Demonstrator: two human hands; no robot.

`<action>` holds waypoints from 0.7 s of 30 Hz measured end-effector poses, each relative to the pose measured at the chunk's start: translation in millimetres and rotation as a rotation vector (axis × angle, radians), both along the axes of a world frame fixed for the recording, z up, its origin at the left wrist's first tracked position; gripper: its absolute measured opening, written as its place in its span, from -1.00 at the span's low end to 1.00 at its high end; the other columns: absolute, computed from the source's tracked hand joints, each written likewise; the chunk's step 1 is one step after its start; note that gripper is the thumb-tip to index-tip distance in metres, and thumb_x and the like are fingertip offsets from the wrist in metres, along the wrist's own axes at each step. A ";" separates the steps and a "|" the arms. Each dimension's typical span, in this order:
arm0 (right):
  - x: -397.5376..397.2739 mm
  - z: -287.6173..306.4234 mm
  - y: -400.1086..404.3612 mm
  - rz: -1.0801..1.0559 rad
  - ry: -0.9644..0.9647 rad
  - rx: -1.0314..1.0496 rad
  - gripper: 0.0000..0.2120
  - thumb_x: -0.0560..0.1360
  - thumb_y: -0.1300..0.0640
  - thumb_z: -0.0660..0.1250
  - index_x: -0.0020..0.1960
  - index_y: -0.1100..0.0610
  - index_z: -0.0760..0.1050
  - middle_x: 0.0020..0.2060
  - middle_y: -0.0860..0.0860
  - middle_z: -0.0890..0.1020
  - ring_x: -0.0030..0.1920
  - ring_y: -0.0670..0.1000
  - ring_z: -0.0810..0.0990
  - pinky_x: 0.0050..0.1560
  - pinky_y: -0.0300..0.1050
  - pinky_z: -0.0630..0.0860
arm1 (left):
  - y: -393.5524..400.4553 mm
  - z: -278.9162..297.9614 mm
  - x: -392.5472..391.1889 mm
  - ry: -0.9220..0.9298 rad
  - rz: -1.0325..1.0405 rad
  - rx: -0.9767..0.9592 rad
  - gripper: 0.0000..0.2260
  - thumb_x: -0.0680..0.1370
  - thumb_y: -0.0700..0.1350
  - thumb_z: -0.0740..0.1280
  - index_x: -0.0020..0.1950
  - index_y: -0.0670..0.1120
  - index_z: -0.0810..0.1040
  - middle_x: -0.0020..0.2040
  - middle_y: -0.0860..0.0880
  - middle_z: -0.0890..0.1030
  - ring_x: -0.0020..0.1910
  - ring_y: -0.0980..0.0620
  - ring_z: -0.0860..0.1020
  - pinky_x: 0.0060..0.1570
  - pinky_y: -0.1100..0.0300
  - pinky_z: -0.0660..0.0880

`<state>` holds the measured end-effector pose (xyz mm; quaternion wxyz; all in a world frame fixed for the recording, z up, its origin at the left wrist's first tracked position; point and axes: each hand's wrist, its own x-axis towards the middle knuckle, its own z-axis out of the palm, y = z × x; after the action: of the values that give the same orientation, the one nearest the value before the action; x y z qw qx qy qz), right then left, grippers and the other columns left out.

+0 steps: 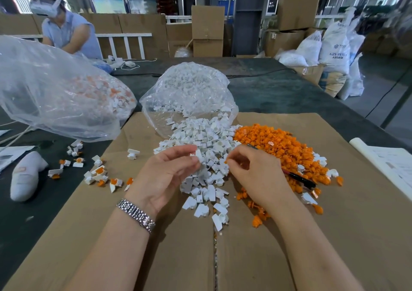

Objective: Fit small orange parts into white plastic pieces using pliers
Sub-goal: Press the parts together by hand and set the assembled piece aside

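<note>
A heap of white plastic pieces (207,148) spills from a clear bag onto brown cardboard (178,257). To its right lies a heap of small orange parts (278,148). My left hand (165,174) pinches one white piece (198,154) between thumb and fingers above the white heap. My right hand (256,174) pinches a small orange part (226,161) at its fingertips, close to the white piece. The pliers (301,179), dark-handled, sit in my right hand, their handle sticking out to the right over the orange heap and their thin tip showing behind the fingers.
Several assembled white-and-orange pieces (98,174) lie scattered left on the cardboard and table. A large clear bag (55,90) of assembled pieces sits far left. A white glove (26,174) lies at the left edge. Another person (64,27) sits across the table. Paper (390,163) lies right.
</note>
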<state>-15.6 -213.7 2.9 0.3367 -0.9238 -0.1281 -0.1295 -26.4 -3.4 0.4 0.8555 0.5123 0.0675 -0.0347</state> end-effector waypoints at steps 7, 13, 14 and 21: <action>-5.0 12.1 5.5 0.181 0.112 0.623 -0.97 0.56 0.12 0.44 -0.01 0.01 0.65 -0.16 -0.11 0.69 -0.14 -0.17 0.64 -0.10 -0.38 0.52 | -8.3 3.9 -3.9 -0.008 -0.096 -0.005 -0.77 0.41 -0.28 0.50 0.06 -0.20 0.74 0.15 -0.20 0.71 -0.01 -0.02 0.71 -0.05 0.25 0.65; -6.8 13.3 9.7 0.295 0.176 0.745 -0.96 0.58 0.19 0.41 0.02 0.12 0.62 -0.17 -0.01 0.73 -0.19 -0.09 0.68 -0.10 -0.31 0.57 | -15.6 7.1 -7.1 -0.026 -0.149 -0.166 -0.81 0.43 -0.41 0.40 -0.01 -0.28 0.73 0.07 -0.28 0.71 0.03 -0.13 0.72 -0.08 0.22 0.65; -7.2 13.3 10.2 0.303 0.172 0.745 -0.96 0.58 0.18 0.41 0.02 0.11 0.63 -0.18 -0.02 0.72 -0.18 -0.10 0.66 -0.09 -0.31 0.57 | -16.0 7.2 -7.9 -0.041 -0.166 -0.164 -0.81 0.44 -0.41 0.40 -0.01 -0.28 0.73 0.07 -0.28 0.71 0.04 -0.13 0.72 -0.07 0.21 0.65; -10.0 12.9 14.1 0.246 0.095 0.672 -0.95 0.55 0.12 0.45 -0.08 0.07 0.63 -0.23 -0.01 0.66 -0.22 0.01 0.58 -0.21 -0.24 0.56 | -17.9 7.5 -9.7 -0.144 -0.162 -0.110 -0.82 0.41 -0.40 0.44 -0.09 -0.18 0.74 0.02 -0.19 0.73 0.04 -0.08 0.72 -0.01 0.21 0.63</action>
<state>-25.6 -199.6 15.8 0.6404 -0.7441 -0.1728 -0.0798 -36.1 -21.3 7.9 0.8793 0.4696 -0.0379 -0.0704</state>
